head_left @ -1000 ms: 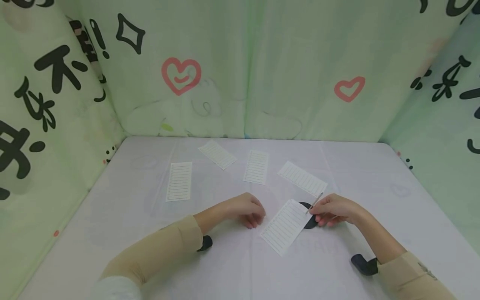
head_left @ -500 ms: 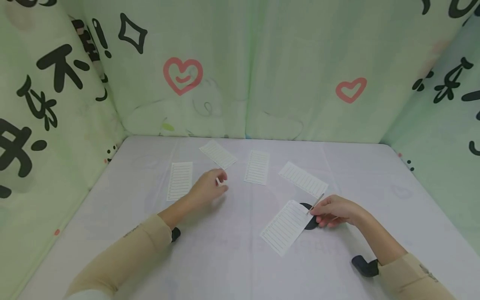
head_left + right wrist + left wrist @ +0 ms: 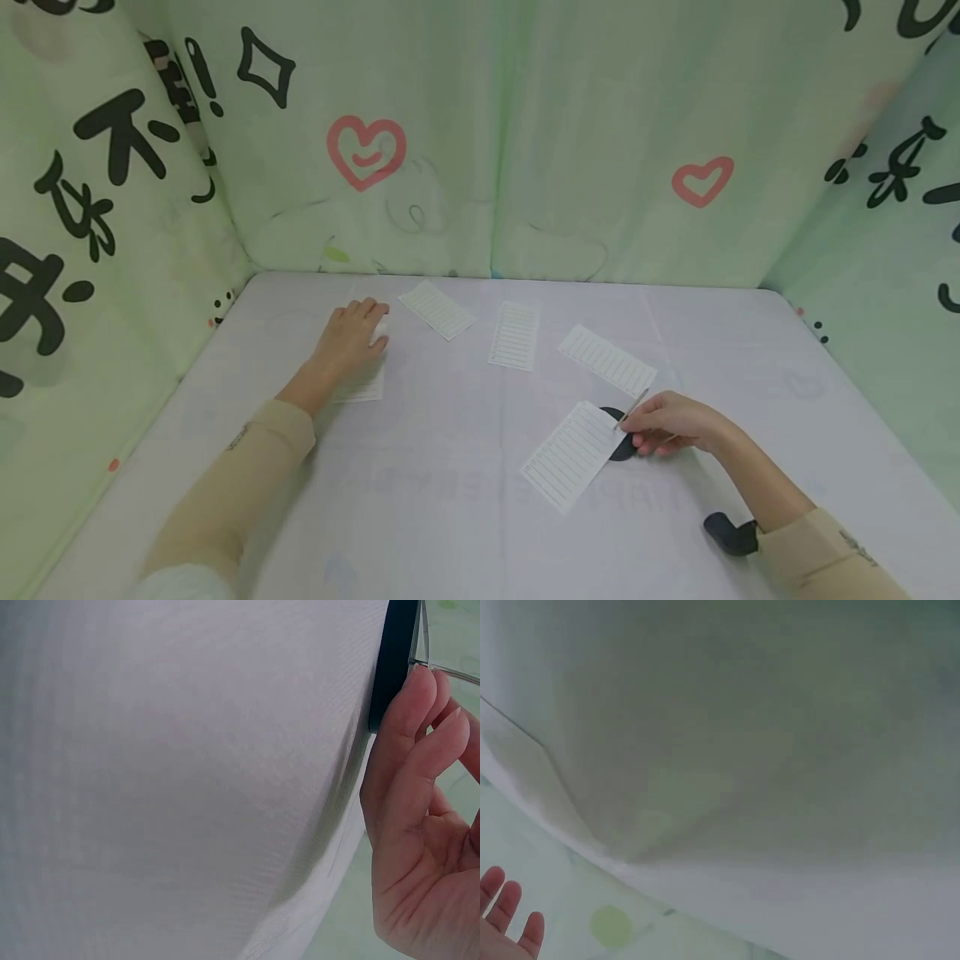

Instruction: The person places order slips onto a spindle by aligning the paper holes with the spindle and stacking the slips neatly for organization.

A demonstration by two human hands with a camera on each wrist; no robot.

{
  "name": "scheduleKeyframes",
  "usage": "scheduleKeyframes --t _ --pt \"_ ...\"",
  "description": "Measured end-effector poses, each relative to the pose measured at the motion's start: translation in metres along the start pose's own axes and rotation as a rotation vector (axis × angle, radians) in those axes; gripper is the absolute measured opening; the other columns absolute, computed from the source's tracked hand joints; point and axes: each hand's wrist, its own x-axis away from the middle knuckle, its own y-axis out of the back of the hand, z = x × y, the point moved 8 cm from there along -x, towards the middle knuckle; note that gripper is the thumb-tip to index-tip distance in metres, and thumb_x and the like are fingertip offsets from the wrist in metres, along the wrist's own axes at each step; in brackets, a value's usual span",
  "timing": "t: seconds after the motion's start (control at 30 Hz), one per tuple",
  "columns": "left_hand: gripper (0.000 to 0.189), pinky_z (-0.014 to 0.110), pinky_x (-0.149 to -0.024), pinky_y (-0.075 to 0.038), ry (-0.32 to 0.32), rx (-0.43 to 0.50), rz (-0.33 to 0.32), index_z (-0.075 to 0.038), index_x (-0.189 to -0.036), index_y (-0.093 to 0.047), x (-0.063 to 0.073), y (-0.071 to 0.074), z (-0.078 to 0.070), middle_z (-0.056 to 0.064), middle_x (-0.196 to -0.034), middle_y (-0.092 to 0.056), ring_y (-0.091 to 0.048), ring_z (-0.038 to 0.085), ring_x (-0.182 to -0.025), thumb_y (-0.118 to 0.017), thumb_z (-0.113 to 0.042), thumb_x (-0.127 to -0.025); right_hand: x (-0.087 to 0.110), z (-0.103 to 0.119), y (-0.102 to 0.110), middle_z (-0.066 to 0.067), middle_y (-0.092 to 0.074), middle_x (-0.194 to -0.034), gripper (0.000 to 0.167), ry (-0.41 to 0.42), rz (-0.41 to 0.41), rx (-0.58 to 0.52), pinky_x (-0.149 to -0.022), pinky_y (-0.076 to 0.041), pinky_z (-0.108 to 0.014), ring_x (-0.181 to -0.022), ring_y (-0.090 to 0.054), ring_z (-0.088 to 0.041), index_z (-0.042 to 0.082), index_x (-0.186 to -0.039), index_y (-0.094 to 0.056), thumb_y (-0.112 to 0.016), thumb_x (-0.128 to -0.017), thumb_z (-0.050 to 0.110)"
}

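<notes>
White rectangular ruled card: below the left grip, partly hidden, long axis apparently running away from the person.
Left grip: nearer hand; thumb and fingers apart; contact unclear.
Right grip: pinching a thin silvery rod, beside a black rounded piece.
Tabletop: four more cards.

- left arm stretched forward
- left hand back up, fingers extended, thumb apart
- right arm angled inward
- right hand thumb and fingertips in a pinch
</notes>
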Motion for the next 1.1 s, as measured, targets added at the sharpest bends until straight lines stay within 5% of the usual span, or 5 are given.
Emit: scheduleKeyframes --t 0.27,0.47,0.8,1.1 --pt "0.047 0.053 -0.100 -0.025 0.069 -0.120 0.148 -0.005 -0.134 -0.037 -0.004 -0.016 0.032 0.016 -0.130 -0.039 -0.033 0.035 -0.122 -0.046 -0.026 -0.093 0.000 0.000 0.000 0.000 -0.061 -0.064 0.023 0.009 0.006 0.000 -0.050 -0.047 -0.018 -0.058 -0.059 -0.009 0.000 -0.091 -0.064 -0.062 -0.086 0.022" --pt "0.048 0.056 -0.102 -0.019 0.122 -0.125 0.210 -0.007 -0.135 -0.037 -0.002 -0.023 0.048 0.017 -0.135 -0.037 -0.029 0.037 -0.125 -0.042 -0.029 -0.093 0.000 0.002 -0.001 0.000 -0.061 -0.065 0.023 0.007 0.015 -0.004 -0.050 -0.047 -0.017 -0.058 -0.059 -0.008 -0.001 -0.092 -0.064 -0.062 -0.086 0.021" --pt "0.052 0.058 -0.104 -0.016 0.234 -0.111 0.306 -0.003 -0.140 -0.030 0.010 -0.027 0.056 0.021 -0.140 -0.031 -0.025 0.040 -0.129 -0.032 -0.033 -0.097 0.000 0.001 -0.001 0.000 -0.062 -0.065 0.024 0.011 0.007 0.002 -0.050 -0.047 -0.018 -0.058 -0.060 -0.008 -0.001 -0.093 -0.065 -0.062 -0.085 0.021" --pt "0.050 0.058 -0.102 -0.019 0.237 -0.097 0.324 0.000 -0.138 -0.029 0.010 -0.031 0.055 0.022 -0.139 -0.030 -0.025 0.039 -0.128 -0.032 -0.029 -0.097 0.000 0.001 0.000 0.000 -0.062 -0.065 0.024 0.012 0.004 0.007 -0.050 -0.047 -0.018 -0.058 -0.060 -0.009 0.000 -0.091 -0.065 -0.063 -0.085 0.022"
